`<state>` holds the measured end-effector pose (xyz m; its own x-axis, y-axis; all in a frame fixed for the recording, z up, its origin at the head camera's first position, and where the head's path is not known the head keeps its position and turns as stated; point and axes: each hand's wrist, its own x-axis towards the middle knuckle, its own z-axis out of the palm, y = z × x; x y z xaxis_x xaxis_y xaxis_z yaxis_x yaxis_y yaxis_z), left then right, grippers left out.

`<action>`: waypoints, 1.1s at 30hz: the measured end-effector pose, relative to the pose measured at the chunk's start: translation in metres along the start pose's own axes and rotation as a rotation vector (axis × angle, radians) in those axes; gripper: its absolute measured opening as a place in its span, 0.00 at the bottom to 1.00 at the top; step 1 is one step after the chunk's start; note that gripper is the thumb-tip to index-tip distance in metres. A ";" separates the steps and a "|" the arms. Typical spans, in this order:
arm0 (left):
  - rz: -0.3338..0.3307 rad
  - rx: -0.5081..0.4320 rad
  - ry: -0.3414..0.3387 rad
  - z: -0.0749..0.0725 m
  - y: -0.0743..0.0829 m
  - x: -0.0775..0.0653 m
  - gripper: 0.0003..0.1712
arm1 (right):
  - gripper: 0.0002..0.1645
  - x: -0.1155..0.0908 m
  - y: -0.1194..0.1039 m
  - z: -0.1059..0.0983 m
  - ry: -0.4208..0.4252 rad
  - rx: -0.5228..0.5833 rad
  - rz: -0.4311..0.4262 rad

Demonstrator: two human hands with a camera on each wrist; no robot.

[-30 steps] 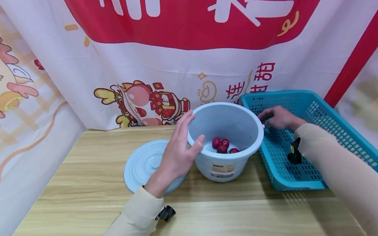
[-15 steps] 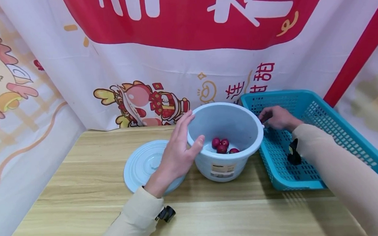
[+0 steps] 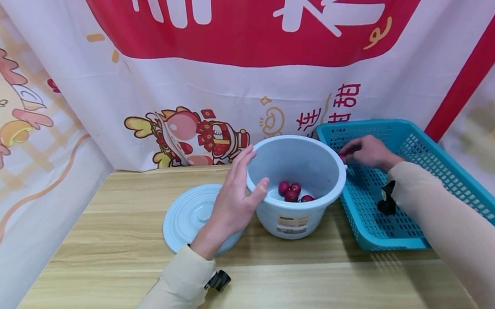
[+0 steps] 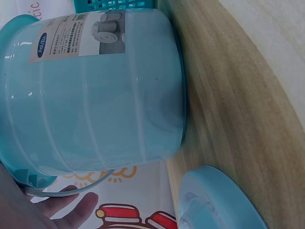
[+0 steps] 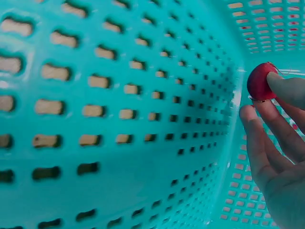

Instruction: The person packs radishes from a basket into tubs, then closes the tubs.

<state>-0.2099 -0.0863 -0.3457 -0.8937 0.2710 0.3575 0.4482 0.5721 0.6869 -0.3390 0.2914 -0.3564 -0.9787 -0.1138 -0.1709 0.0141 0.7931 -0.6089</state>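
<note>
A light-blue lidless bucket (image 3: 293, 220) stands on the table, with several small round red fruits (image 3: 291, 196) on its floor. My left hand (image 3: 233, 201) lies at the bucket's left side, its thumb over the front rim. In the left wrist view, its fingers (image 4: 78, 212) stretch out straight past the thin bucket handle (image 4: 71, 192). My right hand (image 3: 370, 151) reaches inside the turquoise basket (image 3: 402, 243), by the corner nearest the bucket. Between its thumb and fingertips it pinches one small red fruit (image 5: 261, 83), seen clearly in the right wrist view.
A round light-blue lid (image 3: 187, 216) lies on the wooden table (image 3: 107, 250) left of the bucket, partly behind my left hand. The basket's left wall stands close to the bucket. A printed cloth (image 3: 225, 89) hangs behind everything.
My right hand has lifted slightly inside the basket, and a bit of red now shows at its fingertips. The left hand and bucket stay put; the head view shifted a little.
</note>
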 end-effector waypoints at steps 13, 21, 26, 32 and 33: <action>-0.008 0.009 0.000 0.001 0.000 0.000 0.45 | 0.32 -0.012 -0.013 -0.022 0.144 0.213 -0.022; 0.006 0.012 0.008 0.001 -0.001 0.001 0.45 | 0.35 -0.018 -0.024 -0.029 0.216 0.231 -0.063; 0.010 0.013 0.009 0.001 -0.002 0.001 0.45 | 0.37 -0.022 -0.029 -0.030 0.277 0.243 -0.094; 0.010 0.013 0.010 0.001 -0.002 0.001 0.45 | 0.36 -0.026 -0.035 -0.031 0.330 0.274 -0.147; 0.010 0.014 0.010 0.001 -0.002 0.001 0.45 | 0.35 -0.027 -0.036 -0.031 0.339 0.273 -0.155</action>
<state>-0.2113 -0.0859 -0.3474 -0.8888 0.2694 0.3707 0.4571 0.5800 0.6743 -0.3196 0.2848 -0.3062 -0.9847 0.0196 0.1731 -0.1283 0.5905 -0.7968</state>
